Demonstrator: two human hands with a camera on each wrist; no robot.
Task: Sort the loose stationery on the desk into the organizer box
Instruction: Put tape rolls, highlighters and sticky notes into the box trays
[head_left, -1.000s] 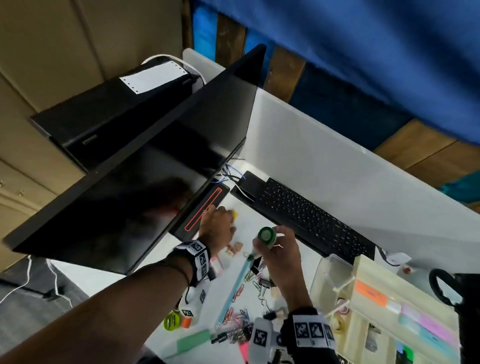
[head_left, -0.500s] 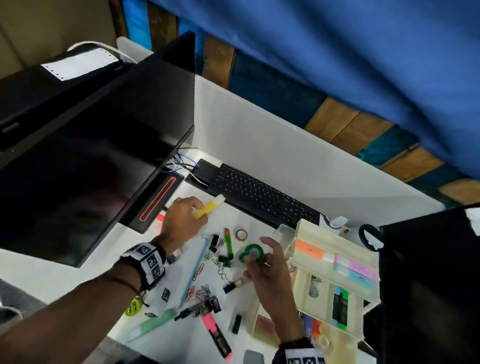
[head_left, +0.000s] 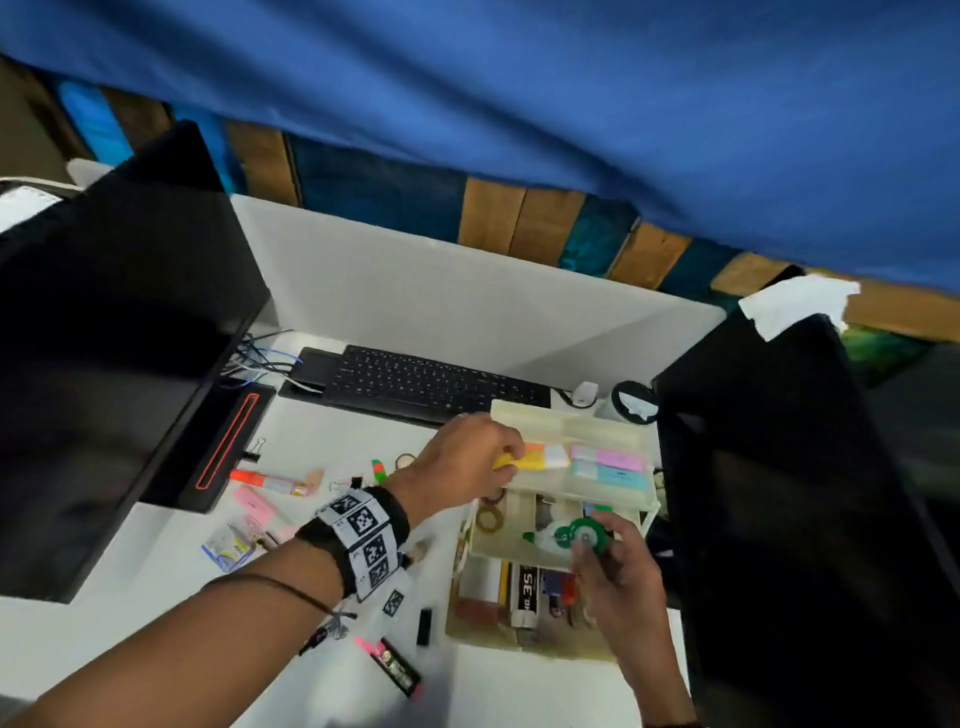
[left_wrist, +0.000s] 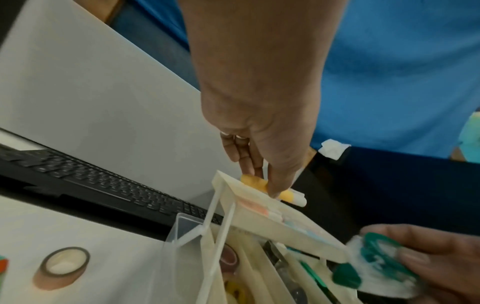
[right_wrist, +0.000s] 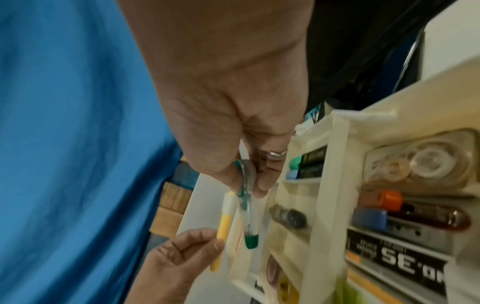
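Over the organizer box (head_left: 566, 421), the left hand (head_left: 457, 462) pinches a yellow highlighter (head_left: 524, 460); the right hand (head_left: 618, 571) grips a green correction tape (head_left: 576, 538).

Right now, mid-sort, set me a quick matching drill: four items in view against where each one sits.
Items:
1. yellow highlighter
2. green correction tape
3. orange highlighter
4. pink highlighter

Places:
A. lying on the desk beside the monitor base
B. pinched in the right hand over the organizer box
C. lying on the desk near its front edge, below the left forearm
D. held in the left hand at the box's raised top tray

Pairs: 1-D, 2-B, 3-A, 4-C
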